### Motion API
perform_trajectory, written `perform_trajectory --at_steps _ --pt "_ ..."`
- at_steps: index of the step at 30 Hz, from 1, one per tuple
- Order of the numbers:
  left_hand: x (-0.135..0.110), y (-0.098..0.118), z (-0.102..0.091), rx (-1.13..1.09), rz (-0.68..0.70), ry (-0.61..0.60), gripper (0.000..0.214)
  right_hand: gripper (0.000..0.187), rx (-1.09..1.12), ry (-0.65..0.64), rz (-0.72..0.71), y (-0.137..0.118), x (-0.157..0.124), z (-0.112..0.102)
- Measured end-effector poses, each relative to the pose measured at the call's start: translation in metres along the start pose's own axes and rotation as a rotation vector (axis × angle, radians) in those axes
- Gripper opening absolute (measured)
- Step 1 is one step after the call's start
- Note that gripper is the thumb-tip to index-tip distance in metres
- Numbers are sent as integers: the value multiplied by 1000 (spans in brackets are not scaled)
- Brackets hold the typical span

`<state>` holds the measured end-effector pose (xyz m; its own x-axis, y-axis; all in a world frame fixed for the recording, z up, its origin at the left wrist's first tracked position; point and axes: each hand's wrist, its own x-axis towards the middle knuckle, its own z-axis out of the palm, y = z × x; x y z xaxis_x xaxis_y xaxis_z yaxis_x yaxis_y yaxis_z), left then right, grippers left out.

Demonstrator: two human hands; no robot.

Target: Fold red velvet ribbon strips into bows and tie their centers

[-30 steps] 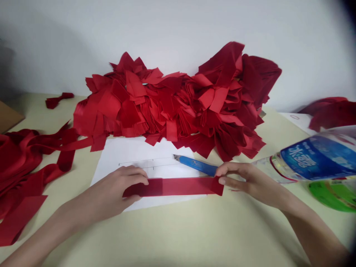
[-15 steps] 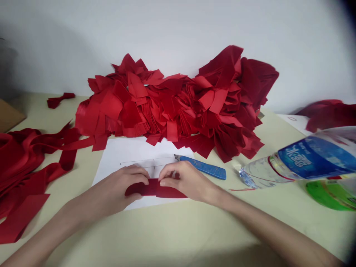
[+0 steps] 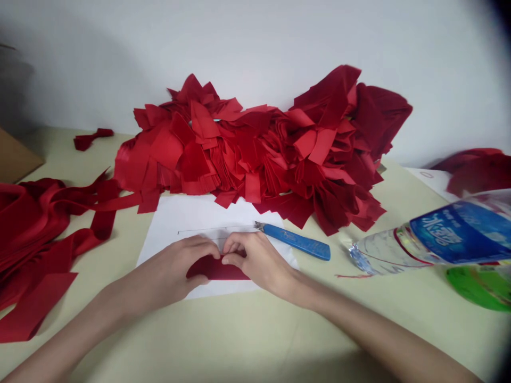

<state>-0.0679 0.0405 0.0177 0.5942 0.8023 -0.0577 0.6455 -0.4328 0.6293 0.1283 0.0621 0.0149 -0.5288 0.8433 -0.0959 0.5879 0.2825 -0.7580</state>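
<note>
A short piece of dark red ribbon [image 3: 217, 268] lies flat over a white sheet of paper [image 3: 167, 215] with thin ruled lines on it. My left hand [image 3: 181, 266] curves around the ribbon's left end, thumb at the lower edge and fingers at the top. From the right, my right hand [image 3: 257, 260] pinches the ribbon's top edge between thumb and forefinger, close to the left fingertips. The ribbon's right end is partly hidden beneath my right hand. Just beyond that hand, blue-handled snips [image 3: 295, 242] rest partly on the paper, their metal tip pointing left.
A large heap of cut red ribbon pieces [image 3: 255, 154] stands against the wall. Long red ribbon [image 3: 51, 218] lies loose at left, near a cardboard box [image 3: 18, 157]. At right lies a plastic bottle [image 3: 383, 252] with a blue label, beside a green item [image 3: 477, 287].
My right hand has slid left along the ribbon, so its fingertips now nearly meet my left hand's. The whole view has shifted slightly.
</note>
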Motion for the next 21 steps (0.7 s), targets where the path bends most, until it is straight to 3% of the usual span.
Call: perform_trajectory --at_steps 15,21 --pt "2 2 -3 35 76 -61 30 10 -95 50 -28 1 -1 5" --pt "2 3 -2 11 93 -40 26 14 -448 118 -350 -3 -24 0"
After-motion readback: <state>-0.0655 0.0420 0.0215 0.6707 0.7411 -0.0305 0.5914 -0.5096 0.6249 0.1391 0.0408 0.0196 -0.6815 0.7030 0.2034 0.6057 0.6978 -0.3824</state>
